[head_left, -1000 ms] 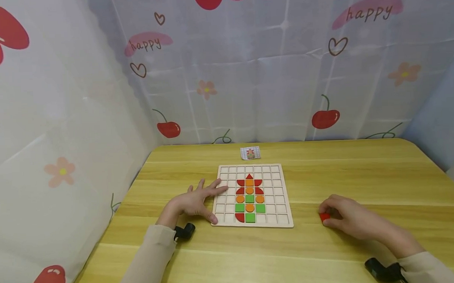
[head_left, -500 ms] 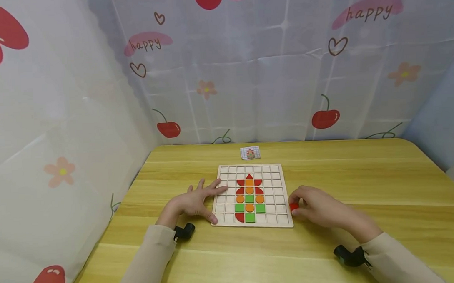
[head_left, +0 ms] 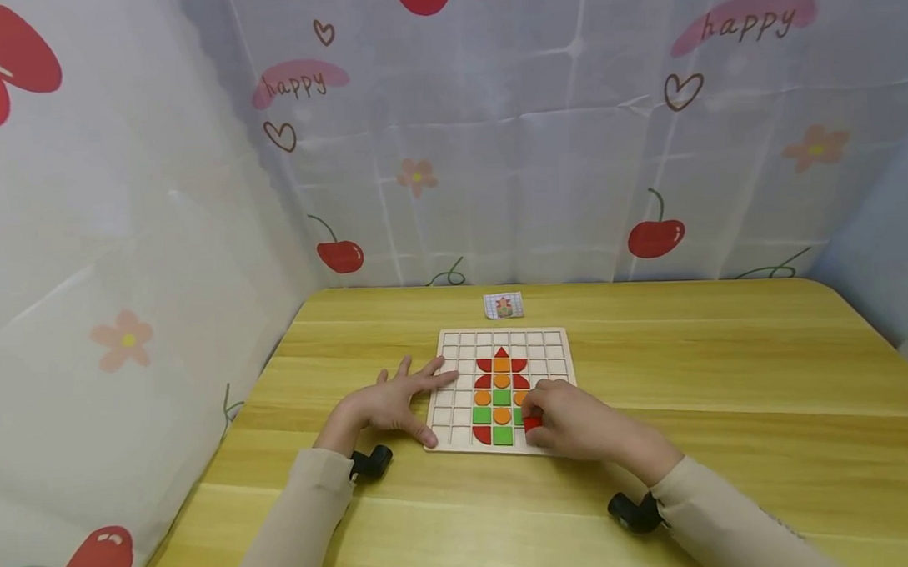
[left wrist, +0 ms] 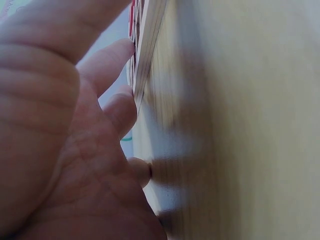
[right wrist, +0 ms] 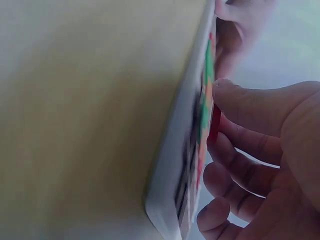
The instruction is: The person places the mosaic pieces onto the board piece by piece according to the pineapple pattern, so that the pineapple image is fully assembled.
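A square wooden grid board (head_left: 453, 416) lies on the table, its middle columns filled with red, orange and green flat pieces. My left hand (head_left: 386, 405) rests at the board's left side, fingers spread, with the thumb on the near-left corner. Over the board's lower right part, my right hand (head_left: 579, 421) pinches a small red piece (head_left: 532, 423) between thumb and fingers. The right wrist view shows that red piece (right wrist: 215, 122) edge-on, close above the board; its outline is partly covered by the fingers. Green squares (head_left: 503, 436) and a red quarter-round piece (head_left: 482, 435) sit in the lower rows.
A small paper card (head_left: 503, 305) with a printed coloured pattern lies behind the board. The wooden table (head_left: 696, 342) extends to both sides. A printed curtain (head_left: 540, 164) hangs behind it, and another sheet (head_left: 122, 245) hangs at the left.
My right hand has moved left from the table at the right, carrying the red piece over the board. The left hand has stayed on the board's left side.
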### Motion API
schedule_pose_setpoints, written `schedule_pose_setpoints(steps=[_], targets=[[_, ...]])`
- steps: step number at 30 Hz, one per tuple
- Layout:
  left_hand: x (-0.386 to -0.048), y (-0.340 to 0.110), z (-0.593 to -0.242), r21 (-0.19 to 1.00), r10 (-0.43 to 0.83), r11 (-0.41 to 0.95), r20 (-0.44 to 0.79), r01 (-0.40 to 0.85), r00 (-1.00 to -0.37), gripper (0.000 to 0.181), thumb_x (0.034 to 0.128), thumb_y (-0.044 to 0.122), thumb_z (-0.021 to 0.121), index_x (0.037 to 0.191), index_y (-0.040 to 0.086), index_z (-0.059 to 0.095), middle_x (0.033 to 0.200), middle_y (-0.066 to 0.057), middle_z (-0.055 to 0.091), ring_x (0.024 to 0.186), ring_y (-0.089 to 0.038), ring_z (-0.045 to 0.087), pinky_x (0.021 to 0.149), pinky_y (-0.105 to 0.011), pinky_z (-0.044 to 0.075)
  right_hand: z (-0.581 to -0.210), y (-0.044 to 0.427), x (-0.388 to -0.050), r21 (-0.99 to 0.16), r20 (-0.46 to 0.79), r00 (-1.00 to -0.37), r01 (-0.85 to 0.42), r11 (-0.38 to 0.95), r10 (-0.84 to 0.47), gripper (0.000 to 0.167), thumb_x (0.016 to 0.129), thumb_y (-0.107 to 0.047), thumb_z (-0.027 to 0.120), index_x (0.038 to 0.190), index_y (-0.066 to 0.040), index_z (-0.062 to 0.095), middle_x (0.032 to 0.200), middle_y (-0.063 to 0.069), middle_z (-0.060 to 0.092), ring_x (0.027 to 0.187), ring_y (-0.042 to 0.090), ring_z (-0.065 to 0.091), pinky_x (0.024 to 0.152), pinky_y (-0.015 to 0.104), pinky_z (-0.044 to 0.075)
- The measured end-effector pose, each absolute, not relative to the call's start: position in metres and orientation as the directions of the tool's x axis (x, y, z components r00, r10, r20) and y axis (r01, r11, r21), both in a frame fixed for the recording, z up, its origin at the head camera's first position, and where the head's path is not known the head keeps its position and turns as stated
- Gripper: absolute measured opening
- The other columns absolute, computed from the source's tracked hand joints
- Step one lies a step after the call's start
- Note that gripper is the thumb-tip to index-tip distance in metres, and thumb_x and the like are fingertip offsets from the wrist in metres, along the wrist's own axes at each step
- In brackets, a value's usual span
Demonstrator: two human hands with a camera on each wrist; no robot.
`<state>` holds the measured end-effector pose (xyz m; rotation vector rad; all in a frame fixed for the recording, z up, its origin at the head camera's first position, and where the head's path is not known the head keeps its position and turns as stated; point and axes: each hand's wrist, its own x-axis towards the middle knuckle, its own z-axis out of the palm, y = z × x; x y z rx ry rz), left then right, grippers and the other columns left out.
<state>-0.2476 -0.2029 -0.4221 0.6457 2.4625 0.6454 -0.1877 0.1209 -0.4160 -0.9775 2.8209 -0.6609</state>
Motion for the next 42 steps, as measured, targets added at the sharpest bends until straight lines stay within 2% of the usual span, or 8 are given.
schedule_pose_setpoints(steps=[7, 17, 27, 34, 42], targets=[[-0.247, -0.204, -0.423, 0.553, 0.549, 0.775, -0.352, 0.305, -0.758, 0.103, 0.0736, 0.049, 0.088, 0.160, 0.045, 0.032, 0.175, 0.010, 0.002, 0.159, -0.042, -0.018, 0.122, -0.070, -0.013, -0.420, 0.112, -0.183, -0.426, 0.089, -0.773, -0.600, 0.677, -0.628, 0.014, 0.090, -0.019, 0.079, 0.096, -0.013, 0.068, 0.088, -0.005, 0.058, 0.083, 0.013, 0.048, 0.076, 0.030, 0.044], [-0.245, -0.204, -0.426, 0.566, 0.550, 0.767, -0.340, 0.301, -0.763, 0.102, 0.0738, 0.050, 0.088, 0.159, 0.047, 0.032, 0.175, 0.013, 0.001, 0.158, -0.041, -0.019, 0.121, -0.070, -0.015, -0.420, 0.107, -0.178, -0.410, 0.094, -0.768, -0.610, 0.678, -0.634, 0.015, 0.089, -0.020, 0.081, 0.097, -0.014, 0.070, 0.090, -0.006, 0.063, 0.084, 0.011, 0.051, 0.081, 0.034, 0.049], [-0.244, -0.206, -0.424, 0.550, 0.548, 0.777, -0.354, 0.305, -0.757, 0.103, 0.0737, 0.051, 0.087, 0.160, 0.046, 0.031, 0.175, 0.013, 0.000, 0.159, -0.041, -0.019, 0.121, -0.070, -0.014, -0.417, 0.110, -0.174, -0.463, 0.069, -0.741, -0.617, 0.636, -0.668, 0.015, 0.093, -0.018, 0.077, 0.107, -0.013, 0.073, 0.098, -0.007, 0.065, 0.089, 0.010, 0.054, 0.085, 0.034, 0.051], [-0.244, -0.202, -0.420, 0.536, 0.550, 0.783, -0.361, 0.315, -0.753, 0.104, 0.0738, 0.050, 0.087, 0.161, 0.044, 0.030, 0.175, 0.011, 0.001, 0.158, -0.042, -0.018, 0.122, -0.070, -0.012, -0.410, 0.132, -0.178, -0.491, 0.041, -0.719, -0.619, 0.613, -0.694, 0.015, 0.096, -0.015, 0.072, 0.110, -0.015, 0.074, 0.102, -0.007, 0.066, 0.090, 0.009, 0.055, 0.082, 0.029, 0.051], [-0.245, -0.199, -0.414, 0.509, 0.557, 0.793, -0.386, 0.334, -0.736, 0.104, 0.0753, 0.051, 0.086, 0.162, 0.043, 0.028, 0.175, 0.010, 0.000, 0.158, -0.044, -0.016, 0.122, -0.071, -0.010, -0.398, 0.173, -0.190, -0.487, -0.064, -0.772, -0.529, 0.695, -0.632, 0.019, 0.097, -0.015, 0.070, 0.116, -0.014, 0.073, 0.104, -0.005, 0.066, 0.087, 0.010, 0.054, 0.075, 0.024, 0.049]])
